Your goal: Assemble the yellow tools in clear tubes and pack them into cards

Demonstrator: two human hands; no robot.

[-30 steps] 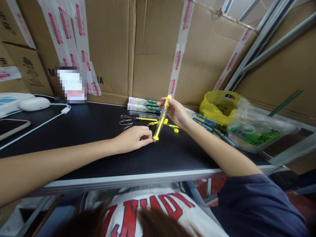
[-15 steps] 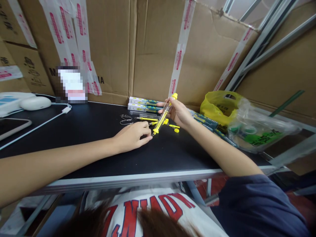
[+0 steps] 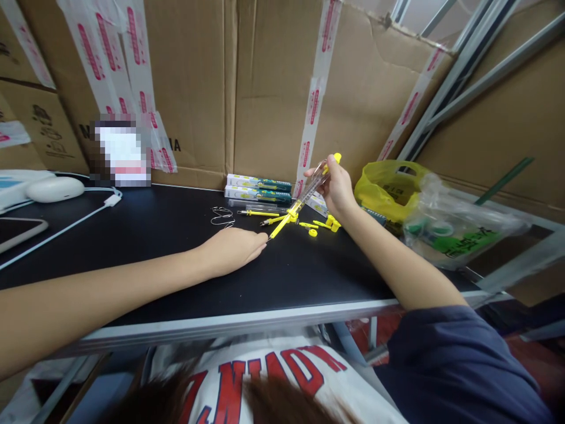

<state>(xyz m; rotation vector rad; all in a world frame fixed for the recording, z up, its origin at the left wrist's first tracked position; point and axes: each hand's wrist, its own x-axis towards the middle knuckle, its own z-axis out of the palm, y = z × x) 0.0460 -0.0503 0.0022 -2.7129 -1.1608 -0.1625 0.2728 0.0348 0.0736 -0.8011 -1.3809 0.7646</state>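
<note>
A tubular spring scale (image 3: 304, 198) with a clear barrel and yellow ends slants across the middle. My right hand (image 3: 339, 187) is closed around its upper end, near the yellow cap. Down at the lower end, my left hand (image 3: 241, 250) pinches the small metal hook, and a length of yellow rod (image 3: 279, 227) shows outside the barrel. Behind the left hand lie S-shaped metal hooks (image 3: 222, 217). Loose yellow rods (image 3: 265, 214), a yellow ring (image 3: 313, 233) and other yellow parts (image 3: 332, 223) rest on the black table under and beside the scale.
Slim printed boxes (image 3: 258, 192) are stacked against the cardboard (image 3: 269, 88) at the back. On the right sit a yellow plastic bag (image 3: 388, 188) and a clear bag (image 3: 463, 229). A phone (image 3: 123, 153), a white cable (image 3: 66, 229) and a second phone (image 3: 20, 232) are leftward.
My right hand has moved up and to the right with the barrel. The yellow rod now sticks out of the lower end, its hook still held by my left hand.
</note>
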